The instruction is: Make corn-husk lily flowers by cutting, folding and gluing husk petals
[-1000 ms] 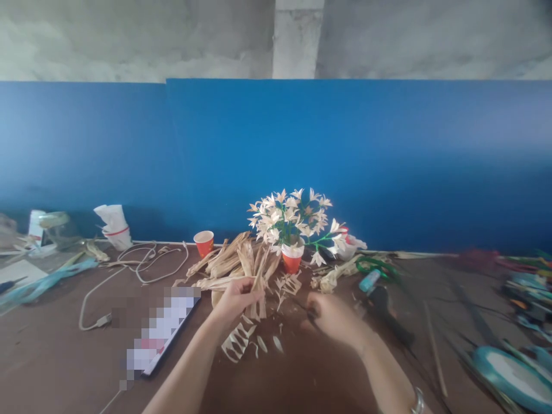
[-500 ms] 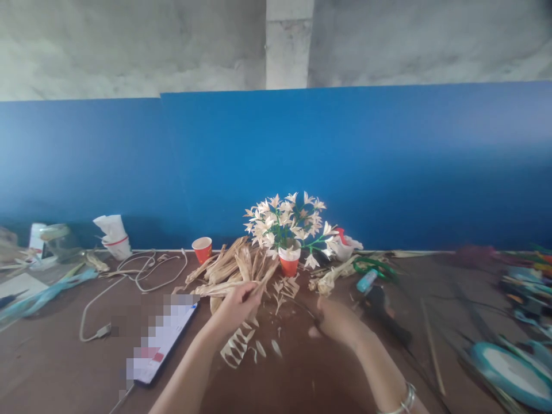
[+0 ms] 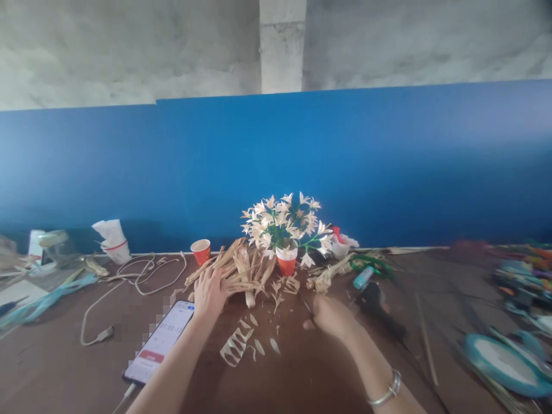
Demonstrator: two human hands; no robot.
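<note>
Dried husk strips (image 3: pixel 244 267) lie heaped mid-bench, just in front of an orange cup (image 3: pixel 286 265) of pale handmade flowers (image 3: pixel 284 221). The left hand (image 3: pixel 210 292) rests on the heap's near edge, fingers spread flat. The right hand (image 3: pixel 330 316) sits apart on the brown bench (image 3: pixel 302 379), fingers curled closed; whether they grip anything cannot be told. A phone (image 3: pixel 158 344) lies beside the left forearm.

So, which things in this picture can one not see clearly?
Head view only:
- whether the right hand holds anything: curled fingers hide it
- husks under the left hand: palm covers them
- phone screen: partly pixelated, text too small
- tools at right edge: blurred, cut off
</note>
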